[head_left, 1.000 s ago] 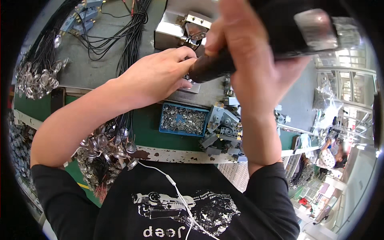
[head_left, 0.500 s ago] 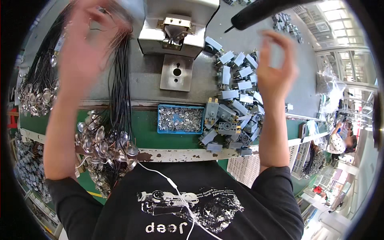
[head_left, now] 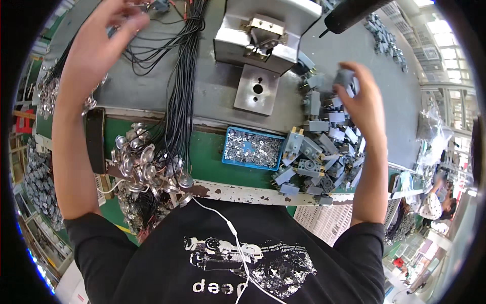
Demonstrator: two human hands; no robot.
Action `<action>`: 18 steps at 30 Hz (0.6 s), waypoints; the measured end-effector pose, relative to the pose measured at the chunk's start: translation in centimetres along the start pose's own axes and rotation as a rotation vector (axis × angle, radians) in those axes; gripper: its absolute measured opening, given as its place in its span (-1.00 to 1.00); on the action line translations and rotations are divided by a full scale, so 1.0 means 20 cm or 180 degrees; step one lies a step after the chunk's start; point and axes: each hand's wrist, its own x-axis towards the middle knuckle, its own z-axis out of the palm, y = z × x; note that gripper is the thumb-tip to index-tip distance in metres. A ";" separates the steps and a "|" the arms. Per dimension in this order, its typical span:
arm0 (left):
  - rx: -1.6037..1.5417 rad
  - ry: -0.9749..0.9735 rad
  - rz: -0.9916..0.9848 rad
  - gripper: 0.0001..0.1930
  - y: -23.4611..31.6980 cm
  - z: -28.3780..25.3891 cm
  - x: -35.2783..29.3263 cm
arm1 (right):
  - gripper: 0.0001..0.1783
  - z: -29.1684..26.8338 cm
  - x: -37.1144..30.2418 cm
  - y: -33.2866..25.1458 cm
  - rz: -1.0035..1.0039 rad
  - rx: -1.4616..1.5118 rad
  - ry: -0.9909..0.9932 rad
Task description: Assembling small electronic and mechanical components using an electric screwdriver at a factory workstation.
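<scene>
The person's right grip (head_left: 363, 99) is over the right part of the grey surface (head_left: 217, 93), thumb and fingertips curled round 1 grey component housing (head_left: 344, 77). Blur softens the outline, but the piece appears grasped there, above the upper part of a heap of similar housings (head_left: 310, 166), some with brass-coloured terminals.

The left grip (head_left: 96, 53) is raised at the upper left, thumb spread from the fingers, which reach toward the top edge of the view; I cannot tell whether it has hold of anything. Near it are another grey housing (head_left: 160, 5) and a long bundle of black wires (head_left: 179, 96), which runs down to a cluster of round metal caps (head_left: 147, 154) by the near edge.

Between the 2 forearms stands a metal fixture (head_left: 266, 35) with a clamp-like mechanism on its front. Just before it, a square steel plate (head_left: 245, 91) lies flat, pierced by 1 large hole and 2 smaller openings. Nearer the person, a blue tray (head_left: 250, 166) holds many small metal pieces, just beside the heap. A black power screwdriver (head_left: 352, 15) hangs at the upper right, bit angled down and left, well apart from the left grip.
</scene>
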 end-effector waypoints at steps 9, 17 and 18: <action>0.0225 -0.1972 0.1091 -0.84 0.21 0.06 -0.23 | 0.00 0.12 -0.08 -0.43 -0.1212 0.2757 -0.0539; -0.0704 -0.1480 0.1444 -0.78 0.29 0.15 -0.18 | -0.17 0.11 -0.11 -0.46 -0.0911 0.2553 -0.0535; -0.0593 -0.1599 0.1573 -0.79 0.31 0.17 -0.18 | -0.35 0.06 -0.11 -0.46 -0.0796 0.2001 -0.0687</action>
